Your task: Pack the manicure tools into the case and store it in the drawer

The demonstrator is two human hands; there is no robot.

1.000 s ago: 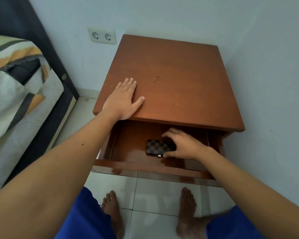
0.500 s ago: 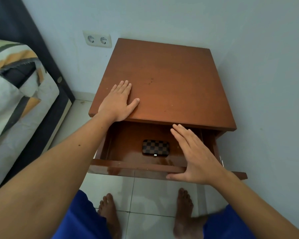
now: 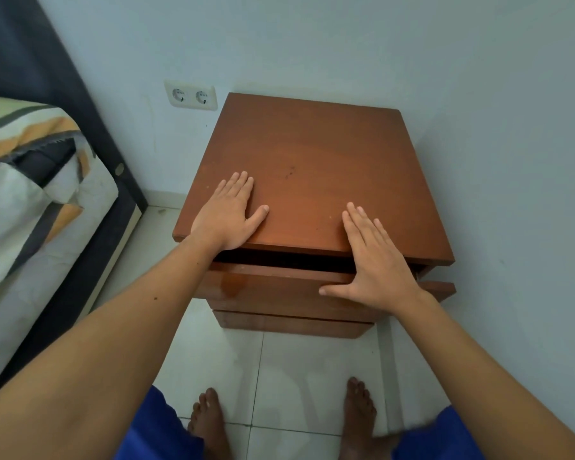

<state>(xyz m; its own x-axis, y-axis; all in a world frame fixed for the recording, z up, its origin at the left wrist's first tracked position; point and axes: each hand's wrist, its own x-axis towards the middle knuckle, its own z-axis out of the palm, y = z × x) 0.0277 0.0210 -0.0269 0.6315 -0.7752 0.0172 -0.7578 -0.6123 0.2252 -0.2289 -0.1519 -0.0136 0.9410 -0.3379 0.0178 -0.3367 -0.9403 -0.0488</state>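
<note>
Brown wooden nightstand (image 3: 316, 167) against the pale wall, the landmark here. To its left, a bed (image 3: 30, 200) with striped bedding; behind its back-left corner, a double wall socket (image 3: 190, 95). Under its top, the upper drawer (image 3: 279, 290) nearly shut, only a dark slit left between drawer front and top board; a second drawer front below it.

Left hand (image 3: 228, 212) spread flat on the nightstand's front-left top, fingers wide, gripping nothing, apparently bracing. Right hand (image 3: 374, 263) also open and empty, palm against the drawer front at the nightstand's right, fingers lying over the top's front edge, thumb stretched along the drawer face.

Case not visible; presumably inside the drawer, behind that slit, though not confirmable from here.

Likely final step: closing the last bit. Risks, as judgement: right fingers caught between drawer front and top edge if pushed home without lifting; drawer skewing and jamming from a push at one side only; nightstand sliding toward the wall should the bracing hand ease off.
</note>
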